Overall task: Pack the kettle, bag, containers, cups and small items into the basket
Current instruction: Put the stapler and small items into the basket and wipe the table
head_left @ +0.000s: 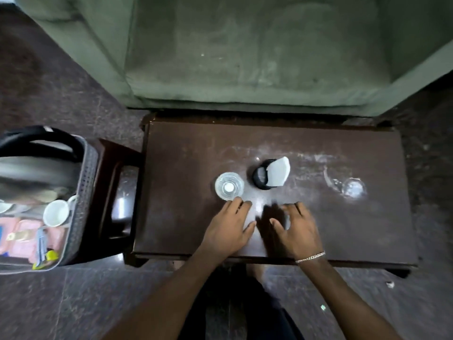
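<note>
Left hand (229, 228) unclenched, fingertips beside clear round plastic cup (229, 186); right hand (295, 229) spread, empty. I'd grip low around the wall, lifting level toward grey woven basket (84, 192).
</note>
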Demonstrator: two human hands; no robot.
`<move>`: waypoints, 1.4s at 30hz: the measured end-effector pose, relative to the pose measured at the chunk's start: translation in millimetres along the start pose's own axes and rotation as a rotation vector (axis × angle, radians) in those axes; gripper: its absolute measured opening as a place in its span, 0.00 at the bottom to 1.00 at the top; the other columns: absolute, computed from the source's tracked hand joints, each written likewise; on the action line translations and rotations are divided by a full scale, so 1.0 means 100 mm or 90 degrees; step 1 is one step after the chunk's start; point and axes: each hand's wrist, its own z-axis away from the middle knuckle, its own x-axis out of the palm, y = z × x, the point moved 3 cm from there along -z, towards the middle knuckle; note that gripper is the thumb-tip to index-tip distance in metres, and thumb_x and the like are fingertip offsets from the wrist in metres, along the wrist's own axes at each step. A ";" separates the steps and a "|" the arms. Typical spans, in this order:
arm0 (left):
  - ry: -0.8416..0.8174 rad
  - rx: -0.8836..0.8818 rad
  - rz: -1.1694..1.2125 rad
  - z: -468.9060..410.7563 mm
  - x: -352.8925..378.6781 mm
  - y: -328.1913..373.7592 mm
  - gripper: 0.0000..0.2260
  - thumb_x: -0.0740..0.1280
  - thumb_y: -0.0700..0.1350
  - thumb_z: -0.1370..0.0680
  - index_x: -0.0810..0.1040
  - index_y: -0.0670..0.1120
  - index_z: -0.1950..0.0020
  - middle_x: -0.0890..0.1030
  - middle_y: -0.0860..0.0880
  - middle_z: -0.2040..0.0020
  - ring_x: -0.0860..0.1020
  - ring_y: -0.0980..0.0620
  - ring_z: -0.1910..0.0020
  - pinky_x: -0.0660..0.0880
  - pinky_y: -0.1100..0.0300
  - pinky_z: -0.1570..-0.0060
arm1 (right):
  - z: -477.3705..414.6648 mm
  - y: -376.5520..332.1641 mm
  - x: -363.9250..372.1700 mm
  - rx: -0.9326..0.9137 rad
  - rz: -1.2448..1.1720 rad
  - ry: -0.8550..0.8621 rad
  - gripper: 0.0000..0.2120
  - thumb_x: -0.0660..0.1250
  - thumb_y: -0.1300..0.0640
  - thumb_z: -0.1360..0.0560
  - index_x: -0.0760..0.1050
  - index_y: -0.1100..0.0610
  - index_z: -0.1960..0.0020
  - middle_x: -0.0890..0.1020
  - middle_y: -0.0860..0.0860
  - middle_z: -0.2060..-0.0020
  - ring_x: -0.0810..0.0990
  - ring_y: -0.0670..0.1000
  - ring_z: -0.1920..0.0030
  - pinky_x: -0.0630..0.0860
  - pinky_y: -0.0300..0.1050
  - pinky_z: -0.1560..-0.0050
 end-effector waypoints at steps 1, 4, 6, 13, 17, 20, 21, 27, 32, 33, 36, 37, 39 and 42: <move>-0.038 -0.004 -0.001 -0.05 0.11 0.11 0.22 0.65 0.54 0.21 0.74 0.45 0.31 0.76 0.45 0.38 0.77 0.44 0.40 0.77 0.49 0.40 | 0.02 0.16 0.00 0.016 0.011 0.004 0.21 0.77 0.51 0.31 0.80 0.60 0.42 0.78 0.58 0.49 0.79 0.62 0.50 0.78 0.56 0.47; -0.119 -0.016 -0.005 -0.15 0.39 0.33 0.23 0.64 0.54 0.20 0.70 0.46 0.27 0.73 0.45 0.36 0.75 0.44 0.39 0.77 0.46 0.41 | 0.07 0.55 0.05 0.048 0.035 0.000 0.23 0.80 0.53 0.33 0.80 0.61 0.42 0.77 0.60 0.49 0.78 0.64 0.51 0.78 0.58 0.49; -0.148 -0.023 0.002 -0.22 0.55 0.45 0.23 0.65 0.53 0.20 0.70 0.45 0.27 0.72 0.45 0.35 0.75 0.43 0.38 0.77 0.45 0.41 | 0.12 0.79 0.12 0.065 0.032 -0.018 0.25 0.80 0.54 0.34 0.79 0.62 0.41 0.76 0.61 0.49 0.77 0.65 0.51 0.78 0.59 0.49; -0.206 -0.033 0.004 -0.32 0.83 0.55 0.24 0.66 0.52 0.20 0.69 0.45 0.26 0.71 0.45 0.33 0.74 0.42 0.35 0.77 0.43 0.39 | 0.20 1.20 0.35 0.104 0.005 -0.041 0.20 0.78 0.57 0.31 0.78 0.61 0.42 0.77 0.59 0.51 0.80 0.65 0.55 0.77 0.53 0.56; -0.204 -0.040 0.014 -0.31 0.87 0.50 0.22 0.66 0.51 0.20 0.70 0.45 0.28 0.72 0.45 0.33 0.74 0.43 0.35 0.77 0.43 0.39 | 0.18 1.20 0.40 0.113 0.000 -0.026 0.17 0.74 0.58 0.27 0.77 0.59 0.40 0.80 0.56 0.49 0.82 0.63 0.55 0.77 0.50 0.59; -0.196 -0.040 0.016 -0.27 0.84 0.45 0.21 0.65 0.52 0.20 0.70 0.46 0.28 0.72 0.46 0.34 0.74 0.43 0.35 0.77 0.44 0.39 | 0.16 1.13 0.39 0.108 -0.011 -0.022 0.15 0.74 0.58 0.27 0.78 0.58 0.42 0.80 0.55 0.50 0.82 0.62 0.56 0.77 0.49 0.59; -0.190 -0.038 0.014 -0.25 0.82 0.43 0.21 0.65 0.52 0.20 0.70 0.46 0.28 0.72 0.46 0.34 0.75 0.43 0.36 0.77 0.44 0.39 | 0.15 1.09 0.37 0.104 -0.014 -0.021 0.14 0.74 0.58 0.27 0.78 0.58 0.43 0.80 0.55 0.50 0.82 0.62 0.57 0.78 0.50 0.59; -0.151 -0.038 0.016 -0.01 0.53 0.20 0.22 0.65 0.54 0.20 0.69 0.48 0.28 0.73 0.47 0.36 0.75 0.45 0.37 0.78 0.45 0.41 | 0.16 0.48 0.24 0.020 -0.056 0.018 0.10 0.76 0.58 0.29 0.79 0.55 0.50 0.80 0.51 0.55 0.82 0.56 0.61 0.73 0.41 0.60; -0.116 -0.052 0.028 0.30 0.11 -0.18 0.27 0.65 0.57 0.20 0.69 0.48 0.24 0.74 0.48 0.35 0.75 0.45 0.36 0.76 0.48 0.37 | 0.10 -0.34 0.20 -0.094 -0.108 0.032 0.08 0.76 0.59 0.29 0.80 0.54 0.52 0.78 0.47 0.57 0.81 0.49 0.63 0.75 0.39 0.62; -0.107 -0.050 0.028 0.36 0.02 -0.25 0.27 0.65 0.58 0.20 0.69 0.48 0.23 0.74 0.48 0.34 0.75 0.46 0.36 0.76 0.48 0.37 | 0.09 -0.51 0.20 -0.113 -0.115 0.030 0.07 0.75 0.58 0.28 0.80 0.54 0.52 0.78 0.47 0.57 0.80 0.49 0.62 0.74 0.39 0.62; -0.067 -0.047 0.018 0.60 -0.32 -0.51 0.26 0.65 0.59 0.19 0.70 0.48 0.24 0.75 0.47 0.36 0.77 0.45 0.38 0.78 0.48 0.41 | 0.07 -1.11 0.25 -0.191 -0.138 0.019 0.06 0.75 0.60 0.28 0.81 0.55 0.52 0.78 0.47 0.57 0.79 0.47 0.60 0.71 0.36 0.58; -0.050 -0.050 0.014 0.68 -0.43 -0.60 0.26 0.65 0.58 0.19 0.71 0.48 0.25 0.76 0.47 0.37 0.77 0.45 0.38 0.78 0.48 0.42 | 0.07 -1.31 0.27 -0.215 -0.144 0.010 0.07 0.75 0.61 0.29 0.81 0.55 0.52 0.78 0.46 0.57 0.78 0.46 0.59 0.69 0.32 0.58; -0.012 -0.075 0.023 0.82 -0.66 -0.77 0.24 0.66 0.56 0.19 0.72 0.47 0.25 0.76 0.47 0.38 0.77 0.45 0.39 0.78 0.48 0.43 | 0.07 -1.69 0.33 -0.261 -0.152 -0.009 0.09 0.75 0.64 0.31 0.80 0.55 0.52 0.75 0.45 0.57 0.76 0.45 0.59 0.65 0.26 0.56; 0.055 -0.138 0.038 1.06 -1.00 -1.06 0.22 0.67 0.51 0.20 0.73 0.45 0.27 0.77 0.46 0.39 0.78 0.45 0.39 0.79 0.47 0.44 | 0.08 -2.25 0.46 -0.319 -0.167 -0.035 0.10 0.74 0.64 0.31 0.79 0.54 0.52 0.73 0.43 0.58 0.72 0.40 0.61 0.64 0.23 0.55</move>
